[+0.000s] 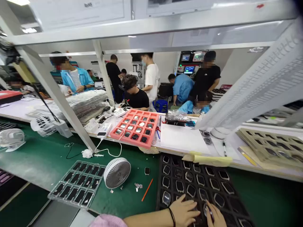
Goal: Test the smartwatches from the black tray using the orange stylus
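Note:
A black foam tray [163,186] with rows of smartwatch cases lies at the lower right on the green bench. My left hand [186,212], with a black band at the wrist, lies over the tray's near part; its fingers are stretched out and spread, partly covering a dark case beneath. Close beside it, my right hand [216,217] is closed around a smartwatch case [208,212], tilted with its rim showing between thumb and fingers. Other cases, such as a watch case with a dark glossy face [166,198], sit in their pockets.
An orange stick [147,190], a small watch [147,171] and a white fan [117,173] stand left of the black tray. Further left is a clear plastic tray [77,184]. A pink tray [151,138] rests on the raised shelf, beneath metal posts; several people work beyond.

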A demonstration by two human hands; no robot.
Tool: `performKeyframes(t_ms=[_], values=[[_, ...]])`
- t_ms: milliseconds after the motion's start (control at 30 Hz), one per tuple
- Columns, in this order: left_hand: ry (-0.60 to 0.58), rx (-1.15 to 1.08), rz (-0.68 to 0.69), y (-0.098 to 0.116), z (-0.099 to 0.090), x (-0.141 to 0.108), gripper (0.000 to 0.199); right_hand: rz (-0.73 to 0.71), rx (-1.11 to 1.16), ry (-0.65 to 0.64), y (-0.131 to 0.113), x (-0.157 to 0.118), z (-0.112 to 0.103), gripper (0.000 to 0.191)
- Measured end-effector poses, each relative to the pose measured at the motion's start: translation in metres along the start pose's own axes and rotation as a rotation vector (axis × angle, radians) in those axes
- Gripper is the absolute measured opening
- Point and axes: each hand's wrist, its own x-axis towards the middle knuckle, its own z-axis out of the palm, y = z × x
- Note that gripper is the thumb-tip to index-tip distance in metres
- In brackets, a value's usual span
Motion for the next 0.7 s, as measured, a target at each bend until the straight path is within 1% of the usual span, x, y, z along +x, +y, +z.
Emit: performKeyframes(t_ms=[67, 133, 200, 233, 300, 433, 600, 700], values=[[-0.033, -0.020, 0.018, 0.012, -0.015, -0.005, 0.044, -0.037, -0.056, 0.006, -0.019, -0.006, -0.002, 0.056], [-0.068, -0.029, 0.023, 0.026, -0.024, -0.008, 0.043, -0.029, -0.126, 0.049, -0.037, -0.009, -0.004, 0.057], [-0.138, -0.002, -0.015, 0.040, -0.025, -0.010, 0.034, 0.008, -0.187, 0.075, -0.047, -0.009, -0.005, 0.058], [-0.170, 0.015, -0.039, 0.046, -0.024, -0.011, 0.029, 0.036, -0.207, 0.062, -0.049, -0.009, -0.005, 0.058], [-0.214, 0.043, -0.087, 0.055, -0.018, -0.011, 0.026, 0.067, -0.210, -0.005, -0.050, -0.009, -0.004, 0.057], [-0.221, 0.058, -0.136, 0.063, -0.010, -0.006, 0.030, 0.104, -0.220, -0.025, -0.045, -0.011, -0.002, 0.054], [-0.217, 0.080, -0.227, 0.062, -0.005, 0.016, 0.030, 0.117, -0.201, -0.033, -0.045, -0.009, -0.005, 0.052], [-0.248, 0.085, -0.251, 0.060, -0.004, 0.029, 0.031, 0.110, -0.172, -0.066, -0.046, -0.008, -0.010, 0.051]])
